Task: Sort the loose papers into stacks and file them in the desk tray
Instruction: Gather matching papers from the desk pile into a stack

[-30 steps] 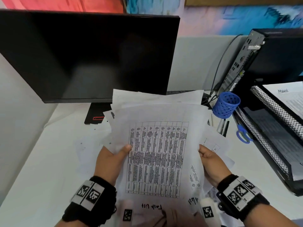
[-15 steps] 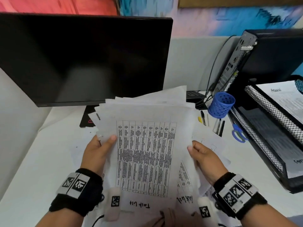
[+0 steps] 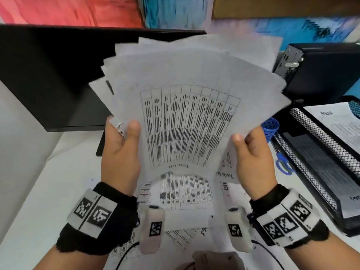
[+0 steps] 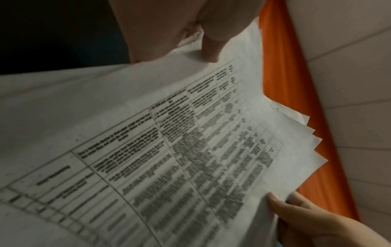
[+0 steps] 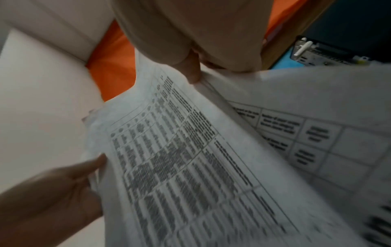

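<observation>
I have the fanned sheaf of papers (image 3: pixel 187 98) raised above the white desk (image 3: pixel 39 191), in front of the monitor (image 3: pixel 48 75). My left hand (image 3: pixel 120 152) pinches its left edge, my right hand (image 3: pixel 251 156) its right edge. The black mesh desk tray (image 3: pixel 321 152) sits to my right.

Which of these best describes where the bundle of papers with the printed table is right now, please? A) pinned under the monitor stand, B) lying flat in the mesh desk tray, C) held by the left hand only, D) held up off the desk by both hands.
D: the left hand and the right hand each grip a side edge of the fanned papers, raised above the desk.
</observation>
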Motion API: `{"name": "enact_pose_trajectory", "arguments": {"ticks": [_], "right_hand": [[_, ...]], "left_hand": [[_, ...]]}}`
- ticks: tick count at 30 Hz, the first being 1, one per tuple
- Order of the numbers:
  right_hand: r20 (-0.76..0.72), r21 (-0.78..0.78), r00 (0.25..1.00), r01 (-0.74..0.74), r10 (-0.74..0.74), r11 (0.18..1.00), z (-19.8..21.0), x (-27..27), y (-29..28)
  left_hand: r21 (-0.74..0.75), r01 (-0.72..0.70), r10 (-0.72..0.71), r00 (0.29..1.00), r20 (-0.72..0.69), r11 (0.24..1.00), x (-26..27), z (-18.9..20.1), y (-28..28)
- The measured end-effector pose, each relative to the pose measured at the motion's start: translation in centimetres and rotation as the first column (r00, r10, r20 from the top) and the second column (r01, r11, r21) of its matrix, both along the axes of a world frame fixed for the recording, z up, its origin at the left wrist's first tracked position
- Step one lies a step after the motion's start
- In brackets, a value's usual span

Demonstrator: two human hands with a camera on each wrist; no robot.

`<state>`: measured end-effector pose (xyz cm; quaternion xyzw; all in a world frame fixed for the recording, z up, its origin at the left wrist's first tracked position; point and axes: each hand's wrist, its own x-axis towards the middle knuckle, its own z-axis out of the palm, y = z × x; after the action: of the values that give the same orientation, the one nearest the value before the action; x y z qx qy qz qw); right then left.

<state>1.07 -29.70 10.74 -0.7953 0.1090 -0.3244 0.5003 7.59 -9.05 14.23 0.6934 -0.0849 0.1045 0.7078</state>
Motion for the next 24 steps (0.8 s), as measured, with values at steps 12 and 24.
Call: {"name": "enact_pose_trajectory", "arguments": {"ticks": [12, 24], "right_hand": [[0.098, 0.233, 0.994, -0.06, 0.037, 0.971, 2.4, 1.1, 1.0], [0.073, 0.136, 0.994, -0.085, 0.076, 0.987, 6.8, 5.4, 0.8]], "left_hand": [[0.083, 0.123, -0.113, 0.987, -0.117, 0.989, 0.6, -2.0, -0.3], [0.03, 0.114, -0.11, 0.989, -0.101, 0.993, 3.2, -4.2, 0.1]]}}
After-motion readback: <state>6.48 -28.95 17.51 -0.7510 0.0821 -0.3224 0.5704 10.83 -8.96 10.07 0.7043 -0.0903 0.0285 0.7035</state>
